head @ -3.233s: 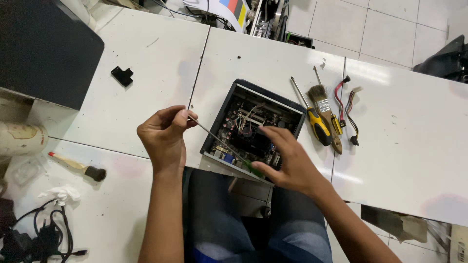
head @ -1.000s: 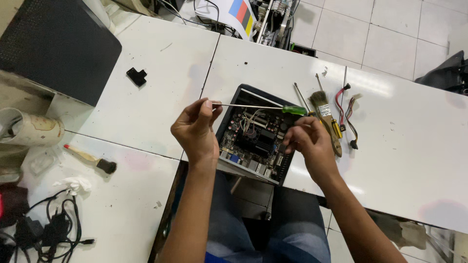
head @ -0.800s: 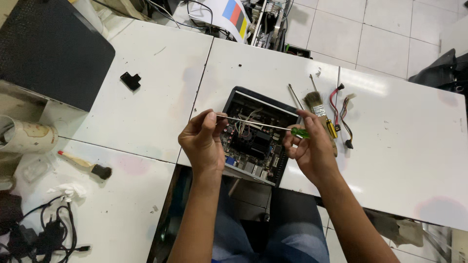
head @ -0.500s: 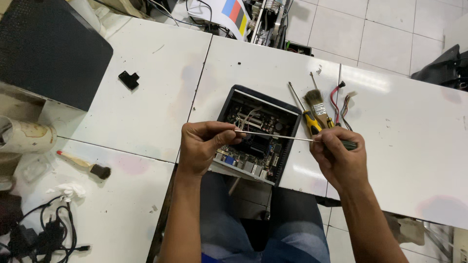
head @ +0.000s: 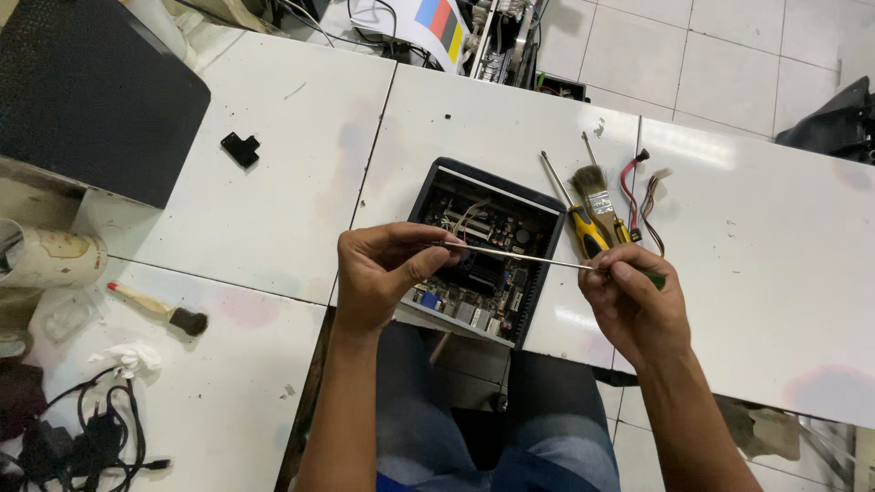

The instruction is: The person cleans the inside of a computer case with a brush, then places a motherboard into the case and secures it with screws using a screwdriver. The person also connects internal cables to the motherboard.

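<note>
White table (head: 273, 210), tiled floor behind. Screwdriver (head: 519, 258) now level over open computer case (head: 483, 241); earlier angled. Left hand (head: 378, 273) pinches tip, right hand (head: 633, 305) closed on green handle, moved further right.

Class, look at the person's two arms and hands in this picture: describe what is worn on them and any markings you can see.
Both the left hand and the right hand are bare: no gloves, rings, watch or wristband in view. The forearms are bare too, with no sleeve showing. No markings are visible.
</note>
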